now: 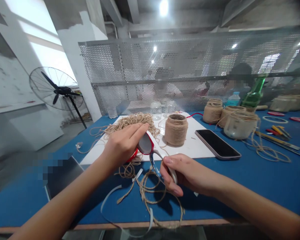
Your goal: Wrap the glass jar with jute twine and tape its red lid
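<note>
My left hand (122,146) grips the silver, spoon-shaped bowl (145,144) of a utensil, which has a red rim or band along its edge. My right hand (187,175) holds the utensil's white handle (172,173) between thumb and fingers. Under my left hand lies a tangled heap of jute twine (130,121), and loose twine loops (152,196) trail below my hands. Thin white strips (112,196) lie among them. A twine-wrapped jar (176,130) stands upright just beyond my hands, on a white board (190,148).
A black phone (217,144) lies beside the board on the blue table (40,203). Twine-wrapped jars (240,124), clear glass jars (156,110), a green bottle (255,91) and pencils (277,132) stand behind. A fan (56,88) and perforated screen (150,66) lie beyond, with blurred people behind.
</note>
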Available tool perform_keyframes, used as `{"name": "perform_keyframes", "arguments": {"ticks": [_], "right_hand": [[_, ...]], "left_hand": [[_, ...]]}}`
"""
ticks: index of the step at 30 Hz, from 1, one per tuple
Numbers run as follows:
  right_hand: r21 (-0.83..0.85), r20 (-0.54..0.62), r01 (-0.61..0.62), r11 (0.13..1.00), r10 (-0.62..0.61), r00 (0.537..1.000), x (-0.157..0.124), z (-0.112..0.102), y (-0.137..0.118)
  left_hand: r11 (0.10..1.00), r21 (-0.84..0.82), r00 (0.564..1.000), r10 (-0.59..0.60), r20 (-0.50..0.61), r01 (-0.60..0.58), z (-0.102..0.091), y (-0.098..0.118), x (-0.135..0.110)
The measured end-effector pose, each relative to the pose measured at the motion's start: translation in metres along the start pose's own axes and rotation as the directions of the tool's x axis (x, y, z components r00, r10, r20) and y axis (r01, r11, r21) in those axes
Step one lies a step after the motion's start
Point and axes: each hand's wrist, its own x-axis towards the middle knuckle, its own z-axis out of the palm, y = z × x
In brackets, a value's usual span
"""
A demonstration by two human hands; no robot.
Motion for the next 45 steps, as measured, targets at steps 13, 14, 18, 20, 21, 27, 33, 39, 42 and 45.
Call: {"name": "perform_keyframes", "arguments": {"ticks": [13,14,18,20,21,27,33,39,42,45], "right_hand": [[-0.151,-0.130,-0.078,0.985,0.059,0.990,0.001,0.002,-0.002],[-0.151,-0.143,-0.084,0.985,0.063,0.988,0.002,0.002,-0.002],[-0.152,-0.203,-0.110,0.982,0.078,0.976,0.004,0.005,-0.002],[-0.158,-0.220,-0.109,0.981,0.073,0.973,0.004,0.006,-0.002],[-0.158,-0.222,-0.105,0.982,0.069,0.973,0.005,0.006,-0.001],[-0.167,-0.223,-0.084,0.982,0.045,0.974,0.005,0.004,-0.001],[-0.164,-0.219,-0.048,0.985,0.011,0.976,0.007,0.004,0.000],[-0.153,-0.223,-0.050,0.987,0.015,0.975,0.007,0.004,0.004],[-0.139,-0.208,-0.046,0.989,0.016,0.978,0.007,0.003,0.005],[-0.129,-0.194,-0.033,0.991,0.007,0.981,0.008,0.002,0.007]], "left_hand": [[0.997,0.079,0.999,-0.010,-0.051,0.014,-0.002,0.001,0.001],[0.997,0.075,0.999,-0.021,-0.048,0.024,-0.002,0.002,0.001],[0.998,0.043,0.998,-0.054,-0.021,0.055,-0.001,0.004,0.001],[0.998,0.033,0.998,-0.061,-0.013,0.061,-0.002,0.005,0.001],[0.997,0.033,0.998,-0.066,-0.014,0.067,-0.002,0.005,0.002],[0.993,0.030,0.993,-0.111,-0.041,0.112,-0.002,0.009,0.002],[0.989,0.022,0.988,-0.147,-0.049,0.148,-0.001,0.011,0.002],[0.988,0.015,0.988,-0.152,-0.031,0.153,-0.001,0.013,0.003],[0.989,0.006,0.988,-0.145,-0.046,0.146,-0.001,0.014,0.004],[0.988,-0.006,0.986,-0.157,-0.049,0.157,-0.001,0.015,0.004]]}}
